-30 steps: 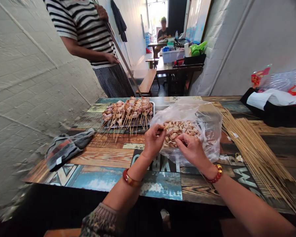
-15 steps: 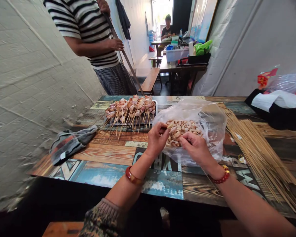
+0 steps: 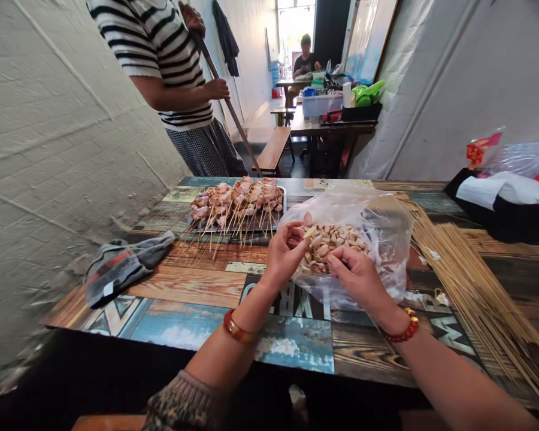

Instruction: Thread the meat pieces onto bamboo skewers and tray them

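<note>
Mid-frame, my left hand [image 3: 286, 250] is pinching a pale piece [image 3: 310, 232]; whether my right hand [image 3: 356, 274] is gripping, I cannot tell. Loaded skewers [image 3: 242, 200] are crowding the tray [image 3: 284, 206], centre-left; many loose pieces [image 3: 341, 236] are remaining bagged.

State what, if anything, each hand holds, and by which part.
Left hand: a pale piece, seemingly by its near end. Right hand: cannot be told.

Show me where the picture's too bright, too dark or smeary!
Head view: the far doorway glares white; head view: it's nearly black below the table; head view: the left wall smears low down, but the garlic cloves look clearer.
</note>
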A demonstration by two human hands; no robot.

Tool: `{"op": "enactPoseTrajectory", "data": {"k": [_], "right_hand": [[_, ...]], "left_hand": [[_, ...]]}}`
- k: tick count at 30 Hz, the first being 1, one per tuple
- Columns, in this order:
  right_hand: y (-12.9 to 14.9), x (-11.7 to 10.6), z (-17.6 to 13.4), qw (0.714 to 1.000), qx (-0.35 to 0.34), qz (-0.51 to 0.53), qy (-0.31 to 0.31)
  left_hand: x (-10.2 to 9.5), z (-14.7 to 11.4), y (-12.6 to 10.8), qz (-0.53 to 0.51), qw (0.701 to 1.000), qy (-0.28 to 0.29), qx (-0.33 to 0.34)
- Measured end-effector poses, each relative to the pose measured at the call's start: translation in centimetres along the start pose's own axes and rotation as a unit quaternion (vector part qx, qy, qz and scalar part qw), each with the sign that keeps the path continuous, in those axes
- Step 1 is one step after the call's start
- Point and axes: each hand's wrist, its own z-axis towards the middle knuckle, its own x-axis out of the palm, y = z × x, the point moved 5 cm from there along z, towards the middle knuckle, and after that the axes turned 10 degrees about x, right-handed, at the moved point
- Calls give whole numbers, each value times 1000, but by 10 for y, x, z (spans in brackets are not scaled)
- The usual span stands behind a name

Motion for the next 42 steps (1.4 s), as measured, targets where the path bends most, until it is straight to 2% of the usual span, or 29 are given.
{"op": "enactPoseTrajectory", "data": {"k": [3,8,12,16,19,22,26,29,32,37,38,40,42], "right_hand": [[-1,-1,1,1000,3,2,-8],[-7,-3,3,999,17,33,4],[-11,-5,4,994,33,97,28],[-10,-1,3,989,39,119,74],[-12,0,1,988,46,123,80],[-12,-3,1,995,35,78,58],[-2,-8,0,996,-56,-64,-8],[8,-7,-3,982,-122,-133,-47],[13,-1,-6,975,-151,-152,-54],[14,5,-10,974,-154,-160,-52],[14,6,-10,974,-149,-160,-53],[15,7,-12,976,-142,-159,-52],[17,6,-13,977,-136,-158,-51]], "left_hand": [[-2,1,1,32,999,-3,16],[-8,4,1,44,999,-1,-4],[-12,4,-6,41,999,-19,-7],[-9,2,-8,54,999,4,4],[-9,1,-2,85,996,13,16],[-10,3,4,104,994,2,24],[-12,3,5,47,999,-18,-17],[-6,2,1,-38,997,16,-63],[4,-2,-4,-87,990,70,-85],[9,-4,1,-53,989,103,-87],[7,-3,3,-41,990,100,-90],[-3,1,8,-34,993,53,-98],[-22,7,10,-61,991,-69,-93]]}}
